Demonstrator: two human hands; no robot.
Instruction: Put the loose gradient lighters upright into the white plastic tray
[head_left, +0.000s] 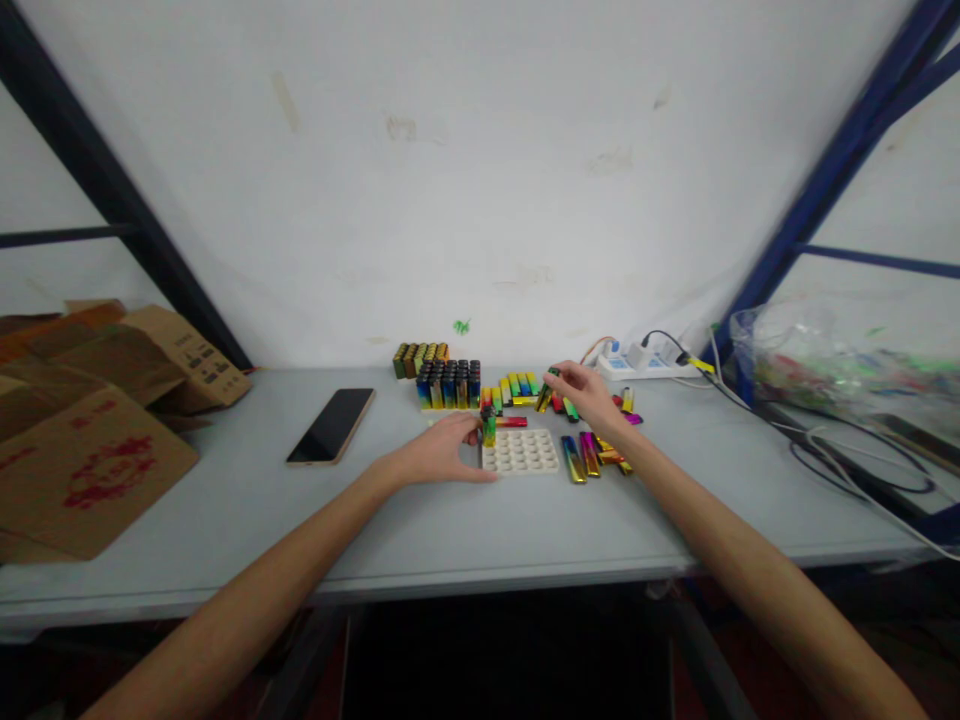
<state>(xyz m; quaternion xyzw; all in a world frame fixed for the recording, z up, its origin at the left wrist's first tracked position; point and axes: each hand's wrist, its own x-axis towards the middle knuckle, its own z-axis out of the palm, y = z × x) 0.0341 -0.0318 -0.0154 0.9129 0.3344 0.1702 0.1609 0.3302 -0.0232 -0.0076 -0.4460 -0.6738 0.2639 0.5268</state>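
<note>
Broadly, the grey table carries everything, with both hands working over its middle. The left hand lies at the left side of the tray, its thumb stretched along the near edge; whether its other fingers grip the upright lighter there or only sit beside it, I cannot tell. The right hand is beyond the tray's far right corner, fingers pinched on a lighter. The tray itself lies flat, its round wells in rows, longer from left to right than from near to far as seen here. Just beyond it and to the left stands a block of dark-topped lighters. As for single pieces, the upright lighter is at the tray's far left corner, its long axis vertical. The tilted lighter in the right fingers hangs clear of the tray, upper end gripped, long axis slanting so that the lower end points down and left. From those fingers the tray lies near and slightly left; the left hand is the nearer of the two to it.
</note>
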